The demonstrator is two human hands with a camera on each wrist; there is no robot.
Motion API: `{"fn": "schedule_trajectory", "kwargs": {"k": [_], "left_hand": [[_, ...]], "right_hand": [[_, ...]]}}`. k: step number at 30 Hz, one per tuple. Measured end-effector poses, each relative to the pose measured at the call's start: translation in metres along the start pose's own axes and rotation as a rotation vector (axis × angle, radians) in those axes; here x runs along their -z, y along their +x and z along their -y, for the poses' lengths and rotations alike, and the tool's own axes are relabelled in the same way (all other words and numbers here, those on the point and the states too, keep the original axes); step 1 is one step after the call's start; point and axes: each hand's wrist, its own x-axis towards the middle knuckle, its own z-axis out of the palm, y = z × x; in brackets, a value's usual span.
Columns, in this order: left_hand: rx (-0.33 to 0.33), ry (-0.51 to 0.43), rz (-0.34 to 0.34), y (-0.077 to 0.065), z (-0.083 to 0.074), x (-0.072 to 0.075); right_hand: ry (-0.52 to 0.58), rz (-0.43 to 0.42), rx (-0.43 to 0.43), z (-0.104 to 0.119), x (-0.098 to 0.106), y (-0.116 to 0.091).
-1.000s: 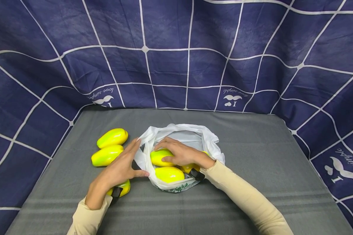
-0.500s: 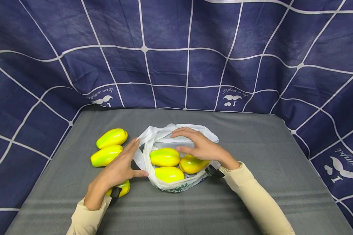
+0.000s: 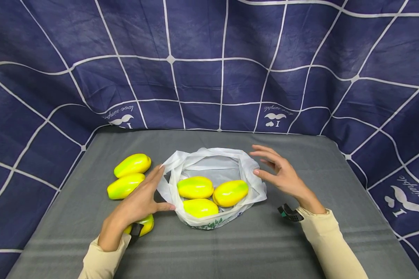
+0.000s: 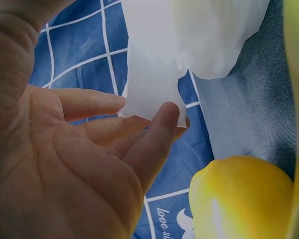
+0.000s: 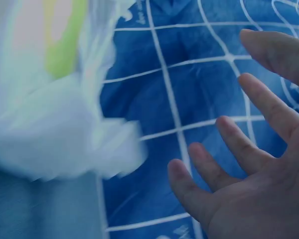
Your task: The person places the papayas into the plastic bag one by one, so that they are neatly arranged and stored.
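Note:
A white plastic bag (image 3: 249,195) lies with its mouth wide, three yellow-green papayas (image 3: 230,193) inside it. My left hand (image 3: 139,201) is at the bag's left edge. In the left wrist view, the fingers hold a flap of the bag (image 4: 152,94), the little finger (image 4: 162,132) crossing in front and the others behind. Just right of the bag, my right hand (image 3: 283,176) is spread and holds nothing, its fingertips close to the rim. The right wrist view shows these fingers (image 5: 234,132) apart from the blurred bag (image 5: 50,134).
Two papayas lie left of the bag, one behind (image 3: 132,165) and one nearer (image 3: 125,186). Another papaya (image 3: 147,224) is partly hidden under my left wrist. A grey cloth (image 3: 230,252) covers the table, with a blue gridded curtain (image 3: 202,77) around the back and sides.
My right hand has let go of a papaya inside the bag, lifted out and moved right, past the bag's right rim. The left hand stays in place.

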Motion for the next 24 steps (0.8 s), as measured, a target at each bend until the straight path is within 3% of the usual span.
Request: {"fn": "schedule_trajectory", "kwargs": {"k": [6, 14, 19, 24], "left_hand": [[-0.003, 0.006, -0.006, 0.000, 0.000, 0.000], [-0.011, 0.010, -0.013, -0.001, 0.001, 0.001], [-0.006, 0.010, -0.009, -0.001, 0.001, 0.001], [-0.004, 0.013, -0.014, -0.001, 0.001, 0.002]], "right_hand": [[0.124, -0.015, -0.077, -0.028, 0.004, -0.021], [0.256, 0.014, -0.288, -0.056, -0.002, -0.033], [0.322, 0.077, -0.327, -0.070, -0.006, -0.036], [0.293, 0.116, -0.324, -0.073, -0.008, -0.036]]}}
